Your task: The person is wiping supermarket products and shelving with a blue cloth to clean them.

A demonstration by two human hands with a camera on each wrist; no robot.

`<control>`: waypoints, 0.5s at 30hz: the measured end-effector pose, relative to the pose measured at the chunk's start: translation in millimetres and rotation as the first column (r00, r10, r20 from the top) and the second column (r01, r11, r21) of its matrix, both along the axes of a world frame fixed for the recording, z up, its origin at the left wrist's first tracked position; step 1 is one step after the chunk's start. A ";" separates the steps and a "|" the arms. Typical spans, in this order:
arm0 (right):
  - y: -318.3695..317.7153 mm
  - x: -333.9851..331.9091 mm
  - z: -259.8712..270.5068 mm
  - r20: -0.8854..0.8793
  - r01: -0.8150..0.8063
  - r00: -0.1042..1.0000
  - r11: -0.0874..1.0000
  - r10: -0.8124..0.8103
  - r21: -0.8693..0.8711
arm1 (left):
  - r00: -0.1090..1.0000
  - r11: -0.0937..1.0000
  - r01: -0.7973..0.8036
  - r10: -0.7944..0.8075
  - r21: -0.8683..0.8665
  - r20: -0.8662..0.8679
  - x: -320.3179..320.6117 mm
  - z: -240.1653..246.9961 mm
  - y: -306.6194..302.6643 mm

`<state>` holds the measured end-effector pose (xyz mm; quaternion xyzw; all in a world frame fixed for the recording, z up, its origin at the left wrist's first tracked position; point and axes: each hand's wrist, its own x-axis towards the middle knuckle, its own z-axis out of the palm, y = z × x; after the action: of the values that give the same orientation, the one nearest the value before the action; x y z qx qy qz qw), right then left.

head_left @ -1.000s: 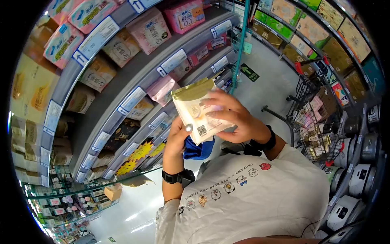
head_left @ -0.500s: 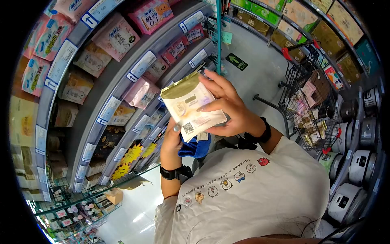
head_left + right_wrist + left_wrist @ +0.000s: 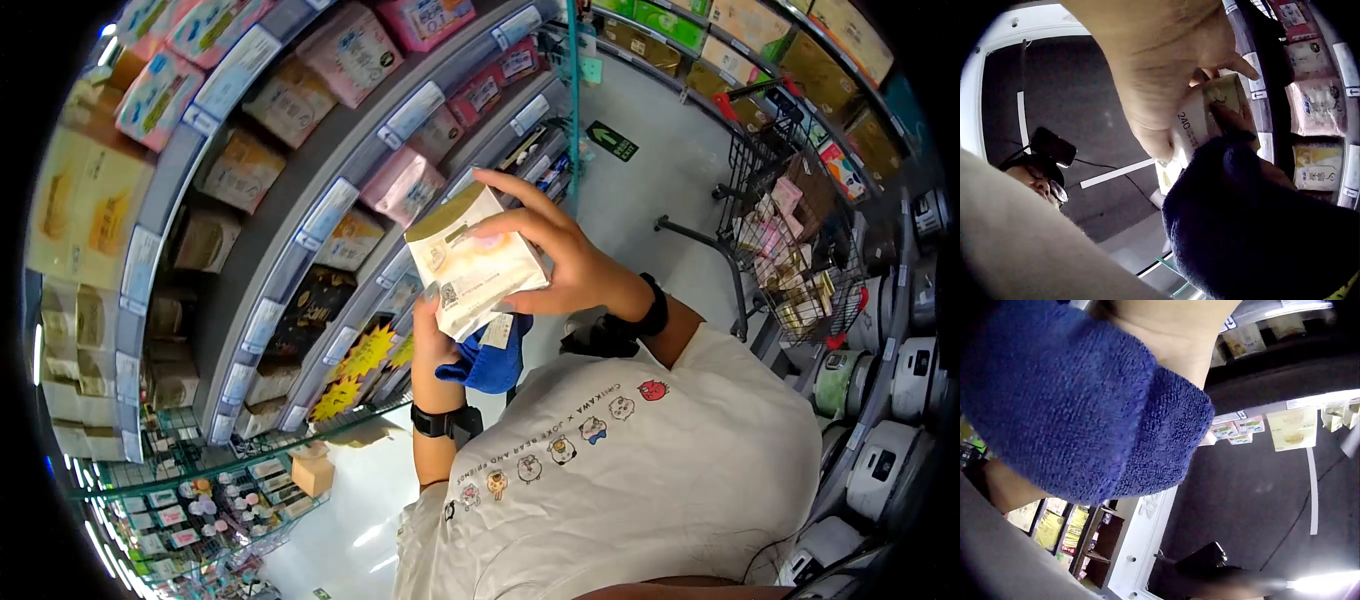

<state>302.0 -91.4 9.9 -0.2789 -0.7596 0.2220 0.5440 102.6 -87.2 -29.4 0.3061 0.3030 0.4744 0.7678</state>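
Observation:
A white pack of sanitary pads [image 3: 490, 262] with a gold top band is held before the chest, tilted so its lower edge shows. My left hand [image 3: 432, 335] grips its lower left corner, thumb at the front. My right hand [image 3: 572, 262] holds the right side, with the thumb at the lower edge and fingers spread across the front and top. In the right wrist view the pack [image 3: 1190, 125] shows "240" on its side. A blue terry cloth [image 3: 490, 368] with a white tag hangs below the pack at my left hand; it fills much of the left wrist view.
Shelves of pink and beige packs [image 3: 350, 55] with price labels rise at left and ahead. A shopping cart [image 3: 790, 250] holding goods stands at right. Rice-cooker-like appliances [image 3: 885, 468] line the right side. A green arrow sign [image 3: 612, 140] lies on the floor.
The pack has tipped, turning its lower edge more into view. My right thumb has come to that edge, and the right fingers have shifted up across the front. The head view has swung slightly.

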 end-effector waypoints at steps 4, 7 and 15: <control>-3.2 -23.8 -5.5 0.009 -0.036 0.999 0.999 0.036 0.032 | 0.998 0.998 0.064 -0.064 0.010 0.017 -30.9 -5.0 -10.8; -5.7 -37.5 -12.7 -0.004 -0.061 0.998 0.997 0.061 0.056 | 0.997 0.997 0.075 -0.075 -0.015 0.033 -44.7 -5.1 -20.1; -20.2 -58.6 -7.0 -0.013 -0.058 0.998 0.998 0.058 0.013 | 0.986 0.998 0.055 -0.053 -0.011 0.160 -54.3 -2.7 -30.3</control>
<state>243.4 -111.6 2.9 -0.2519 -0.7649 0.2346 0.5444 48.3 -117.6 -32.1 0.2694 0.2359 0.4740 0.8044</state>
